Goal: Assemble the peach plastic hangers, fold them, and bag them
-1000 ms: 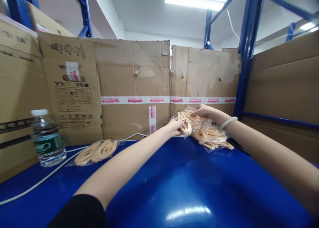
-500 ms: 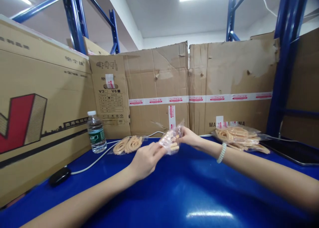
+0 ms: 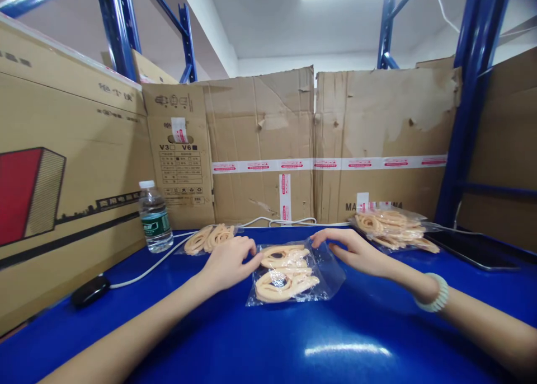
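Note:
In the head view a clear plastic bag [image 3: 289,277] of beige coiled loops lies flat on the blue tabletop [image 3: 260,345], with two coils visible, one above the other. My left hand [image 3: 230,263] is at the bag's left edge, fingers bent and thumb apart, the thumb tip touching or very near the plastic. Over the bag's loose right end reaches my right hand [image 3: 358,252], open, its index finger near the top corner and its thumb apart from it. Whether its fingertips touch the film I cannot tell.
Another bagged pair of coils [image 3: 210,238] lies behind my left hand. A pile of similar bags [image 3: 390,227] is at the back right, beside a dark tablet [image 3: 470,249]. A water bottle [image 3: 155,219], a black mouse-like device [image 3: 90,290] and a white cable [image 3: 142,272] are left. Cardboard [image 3: 260,132] walls the back.
The bag, earlier held up and bunched between both hands, now lies flat on the table nearer to me. Both hands have let go, and the right has moved rightward.

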Available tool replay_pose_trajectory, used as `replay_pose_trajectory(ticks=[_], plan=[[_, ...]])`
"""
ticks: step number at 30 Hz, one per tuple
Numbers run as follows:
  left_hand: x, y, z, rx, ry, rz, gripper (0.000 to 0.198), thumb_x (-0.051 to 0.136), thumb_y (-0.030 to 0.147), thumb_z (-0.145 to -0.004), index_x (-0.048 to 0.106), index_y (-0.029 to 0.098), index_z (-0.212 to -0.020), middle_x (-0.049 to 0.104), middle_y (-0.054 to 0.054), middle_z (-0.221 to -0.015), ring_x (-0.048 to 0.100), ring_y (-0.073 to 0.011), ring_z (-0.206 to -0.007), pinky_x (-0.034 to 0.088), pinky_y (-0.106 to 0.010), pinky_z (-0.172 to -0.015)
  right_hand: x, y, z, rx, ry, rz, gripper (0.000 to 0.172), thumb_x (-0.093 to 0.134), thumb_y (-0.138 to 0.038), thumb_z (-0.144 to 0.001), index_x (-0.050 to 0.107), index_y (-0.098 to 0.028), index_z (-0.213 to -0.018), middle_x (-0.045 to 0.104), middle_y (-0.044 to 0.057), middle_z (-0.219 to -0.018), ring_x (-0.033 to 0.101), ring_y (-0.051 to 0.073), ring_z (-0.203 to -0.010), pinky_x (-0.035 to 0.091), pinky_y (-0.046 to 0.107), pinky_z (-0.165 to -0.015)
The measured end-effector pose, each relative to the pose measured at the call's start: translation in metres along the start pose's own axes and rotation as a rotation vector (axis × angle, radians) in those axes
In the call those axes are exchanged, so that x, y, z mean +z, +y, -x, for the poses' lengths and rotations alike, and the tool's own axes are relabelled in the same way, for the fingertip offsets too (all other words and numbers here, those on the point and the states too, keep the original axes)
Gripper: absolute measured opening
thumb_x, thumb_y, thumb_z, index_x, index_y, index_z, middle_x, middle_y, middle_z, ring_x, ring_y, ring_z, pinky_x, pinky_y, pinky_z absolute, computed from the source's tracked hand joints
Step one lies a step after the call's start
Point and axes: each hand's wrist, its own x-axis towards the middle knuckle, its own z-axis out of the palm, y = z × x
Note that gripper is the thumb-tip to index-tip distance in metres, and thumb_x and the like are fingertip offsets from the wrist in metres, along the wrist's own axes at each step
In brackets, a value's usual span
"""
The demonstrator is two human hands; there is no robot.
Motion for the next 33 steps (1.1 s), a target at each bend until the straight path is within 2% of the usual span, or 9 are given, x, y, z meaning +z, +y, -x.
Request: replay_pose_trajectory(ticks=[3,5,8,12,16,19,23,27,33], plan=[[0.013,-0.018,-0.005,-0.122,-0.142,0.119,0.036,0.047,0.048,-0.083,0.055,0.018,-0.064,0.058,-0.004,-0.065,0.054,-0.02,-0.061,0.038,-0.03,-0.059,0.001,-0.003,0.003,-0.043,-0.192,0.141,0.041,0.038,0.003,-0.07,0.067,-0.017,-0.092,0.07,0.006,-0.094,0.064,0.018,-0.09,0.049,0.033,-0.084],[0.021,-0.023,-0.007,-0.098,-0.193,0.202,0.03,0.051,0.044,-0.08,0.056,0.018,-0.066,0.059,-0.003,-0.07,0.055,-0.0189,-0.064,0.039,-0.029,-0.062,0.003,0.003,0.005,-0.001,-0.288,0.183,0.039,0.04,0.004,-0.07,0.069,-0.015,-0.089,0.071,0.006,-0.088,0.065,0.017,-0.082,0.051,0.03,-0.078],[0.029,-0.021,-0.007,-0.084,-0.193,0.332,0.021,0.056,0.038,-0.075,0.057,0.019,-0.065,0.059,-0.002,-0.073,0.054,-0.0191,-0.071,0.041,-0.03,-0.069,0.007,0.009,0.006,-0.003,-0.361,0.226,0.036,0.044,0.001,-0.076,0.07,-0.014,-0.096,0.071,0.008,-0.092,0.065,0.018,-0.084,0.051,0.03,-0.079],[0.035,-0.014,-0.008,-0.18,-0.108,0.545,0.02,0.06,0.036,-0.073,0.055,0.019,-0.063,0.058,-0.001,-0.07,0.052,-0.0191,-0.072,0.041,-0.03,-0.069,0.01,0.006,0.007,0.016,-0.355,0.276,0.036,0.045,-0.009,-0.086,0.066,-0.014,-0.115,0.069,0.011,-0.098,0.065,0.02,-0.084,0.051,0.032,-0.078],[0.036,-0.007,-0.009,-0.303,-0.07,0.849,0.024,0.06,0.041,-0.075,0.05,0.02,-0.068,0.056,0.0,-0.064,0.053,-0.0159,-0.062,0.044,-0.027,-0.061,0.009,0.008,0.009,0.094,-0.335,0.311,0.045,0.047,-0.017,-0.088,0.055,-0.015,-0.132,0.068,0.011,-0.099,0.064,0.022,-0.086,0.05,0.034,-0.081],[0.03,0.001,-0.009,-0.359,-0.045,1.076,0.026,0.062,0.04,-0.077,0.047,0.02,-0.073,0.055,0.001,-0.068,0.056,-0.0132,-0.062,0.047,-0.025,-0.06,0.008,0.014,0.011,0.146,-0.314,0.361,0.045,0.053,-0.026,-0.088,0.055,-0.014,-0.132,0.066,0.012,-0.095,0.063,0.025,-0.084,0.05,0.037,-0.08],[0.016,0.012,-0.01,-0.373,-0.004,1.294,0.027,0.069,0.036,-0.074,0.049,0.019,-0.078,0.056,-0.001,-0.077,0.056,-0.0122,-0.066,0.048,-0.022,-0.058,0.01,0.018,0.013,0.178,-0.351,0.42,0.046,0.05,-0.036,-0.092,0.055,-0.01,-0.13,0.061,0.017,-0.107,0.061,0.03,-0.096,0.049,0.042,-0.086],[0.004,0.017,-0.009,-0.354,0.029,1.407,0.024,0.072,0.031,-0.075,0.052,0.018,-0.079,0.057,-0.001,-0.08,0.057,-0.0119,-0.071,0.048,-0.019,-0.057,0.015,0.021,0.014,0.181,-0.336,0.435,0.045,0.045,-0.037,-0.095,0.056,-0.01,-0.129,0.06,0.018,-0.11,0.06,0.031,-0.1,0.048,0.044,-0.09],[-0.005,0.019,-0.009,-0.314,0.102,1.537,0.019,0.074,0.025,-0.075,0.056,0.016,-0.077,0.061,0.0,-0.079,0.06,-0.0132,-0.079,0.051,-0.022,-0.072,0.024,0.029,0.016,0.163,-0.217,0.378,0.045,0.036,-0.038,-0.098,0.054,-0.011,-0.13,0.054,0.019,-0.126,0.054,0.03,-0.115,0.043,0.046,-0.1]])
